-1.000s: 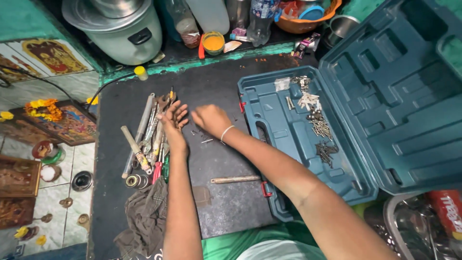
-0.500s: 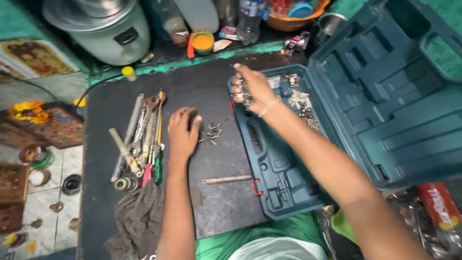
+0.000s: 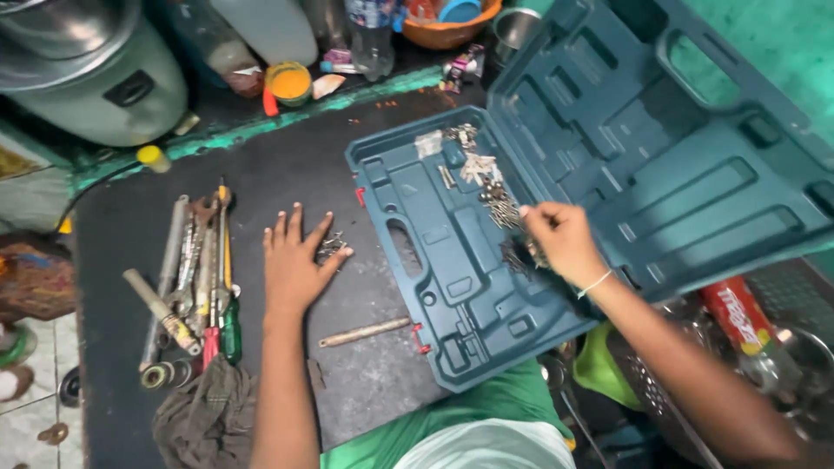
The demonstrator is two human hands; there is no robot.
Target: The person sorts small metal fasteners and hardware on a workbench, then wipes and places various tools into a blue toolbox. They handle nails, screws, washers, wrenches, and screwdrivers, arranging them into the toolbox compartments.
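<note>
Screws (image 3: 331, 247), a small loose heap of them, lay on the dark mat (image 3: 287, 165) just left of the open teal tool case (image 3: 452, 287), touching the fingertips of the left hand (image 3: 294, 265). That hand rested flat on the mat, fingers spread, gripping nothing. Nearer than the case's front left corner, a crumpled grey rag (image 3: 204, 421) sat at the mat's edge, and a short wooden-coloured rod (image 3: 363, 332) lay just beside the case's red latch. Well left of the case, a row of hand tools (image 3: 195, 269) lay side by side, among them a green-handled screwdriver (image 3: 231, 334). Over the case's right compartment the right hand (image 3: 560, 241) hovered with its fingers pinched together above a scatter of small metal fasteners (image 3: 499, 204); whether it held any of them could not be told. The case's lid (image 3: 686, 148) stood open behind that hand. Beyond the case's far left corner stood an orange-lidded jar (image 3: 289, 82) and a pale green cooker (image 3: 95, 78).
</note>
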